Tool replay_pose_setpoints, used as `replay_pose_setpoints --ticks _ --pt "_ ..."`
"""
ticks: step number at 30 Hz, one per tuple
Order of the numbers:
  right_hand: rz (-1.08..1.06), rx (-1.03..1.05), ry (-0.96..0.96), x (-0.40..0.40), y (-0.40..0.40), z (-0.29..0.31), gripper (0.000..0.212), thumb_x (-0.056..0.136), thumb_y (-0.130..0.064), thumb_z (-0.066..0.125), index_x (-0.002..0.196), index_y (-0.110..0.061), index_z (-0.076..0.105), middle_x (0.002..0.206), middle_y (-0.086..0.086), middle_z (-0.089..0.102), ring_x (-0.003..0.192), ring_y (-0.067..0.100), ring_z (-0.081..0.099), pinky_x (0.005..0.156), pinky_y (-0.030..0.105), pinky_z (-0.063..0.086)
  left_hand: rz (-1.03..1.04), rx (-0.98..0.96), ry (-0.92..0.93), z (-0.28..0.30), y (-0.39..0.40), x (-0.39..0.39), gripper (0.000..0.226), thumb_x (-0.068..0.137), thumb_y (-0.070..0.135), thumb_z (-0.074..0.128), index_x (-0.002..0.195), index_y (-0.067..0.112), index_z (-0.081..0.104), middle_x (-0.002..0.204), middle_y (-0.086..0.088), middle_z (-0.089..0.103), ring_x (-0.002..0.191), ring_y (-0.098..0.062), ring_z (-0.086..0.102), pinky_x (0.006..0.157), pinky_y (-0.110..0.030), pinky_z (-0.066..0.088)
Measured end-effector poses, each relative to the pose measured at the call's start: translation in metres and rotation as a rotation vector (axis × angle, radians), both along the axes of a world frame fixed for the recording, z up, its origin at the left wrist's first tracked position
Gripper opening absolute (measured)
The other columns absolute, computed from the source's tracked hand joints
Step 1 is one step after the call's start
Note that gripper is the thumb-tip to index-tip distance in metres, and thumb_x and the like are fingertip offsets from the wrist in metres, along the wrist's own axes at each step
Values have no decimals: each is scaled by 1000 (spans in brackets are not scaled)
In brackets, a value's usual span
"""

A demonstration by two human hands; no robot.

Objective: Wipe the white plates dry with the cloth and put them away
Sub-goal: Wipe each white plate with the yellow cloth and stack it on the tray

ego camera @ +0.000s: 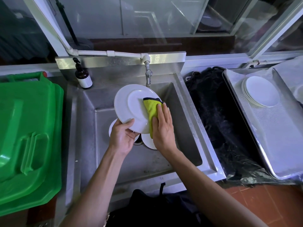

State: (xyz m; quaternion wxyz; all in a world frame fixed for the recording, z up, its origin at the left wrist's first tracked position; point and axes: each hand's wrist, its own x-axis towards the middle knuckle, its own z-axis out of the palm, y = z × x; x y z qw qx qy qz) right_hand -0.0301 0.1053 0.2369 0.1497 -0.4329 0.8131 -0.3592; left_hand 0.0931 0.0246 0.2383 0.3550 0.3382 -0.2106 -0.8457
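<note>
Over the steel sink (180, 102) my left hand (122, 136) grips the near rim of a white plate (129, 102), tilted with its underside toward me. My right hand (163, 126) presses a yellow-green cloth (150, 110) flat against the plate's right side, fingers straight. Two more white plates (148, 143) lie at the sink bottom, partly hidden under my hands. A stack of white plates (260, 90) sits on the metal tray (278, 145) at the right.
A green plastic bin lid (27, 136) fills the left side. A brown pump bottle (83, 76) stands at the sink's back left corner, and the tap (148, 76) hangs just behind the held plate. A black bag (218, 115) lies between sink and tray.
</note>
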Motion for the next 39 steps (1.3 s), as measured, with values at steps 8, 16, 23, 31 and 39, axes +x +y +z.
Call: replay_pose_setpoints --ticks 8,16,23,31,39 --pt "-78 34 -159 -28 -13 16 52 110 -26 33 161 -20 23 168 -2 19 154 14 16 125 39 19 -136 -108 15 -9 1 21 36 84 0 60 118 8 69 118 -12 73 110 -32 69 94 -53 54" --pt "-50 54 -137 -42 -20 24 51 109 -27 32 159 -24 28 167 -6 23 153 14 21 123 43 23 -262 -161 -77 -15 3 31 33 79 1 65 108 12 77 114 -17 74 99 -36 73 73 -55 61" --pt "9 36 -60 -40 -22 30 50 107 -21 36 157 -25 33 166 -7 24 152 15 22 121 48 25 -299 -168 -122 -11 4 33 34 74 -1 67 104 11 78 111 -17 75 96 -33 73 71 -48 61" --pt "227 -71 202 -5 -22 34 50 102 -20 42 152 -20 46 163 1 33 152 26 26 118 47 23 -357 -222 -149 -9 15 20 36 75 1 68 104 17 79 109 -15 74 97 -32 72 73 -44 60" --pt "383 -142 185 12 -9 20 48 106 -28 36 153 -19 43 166 1 28 154 26 19 115 52 27 -381 -259 -141 -5 14 13 35 74 -3 66 99 18 80 98 -9 76 91 -26 74 68 -38 59"
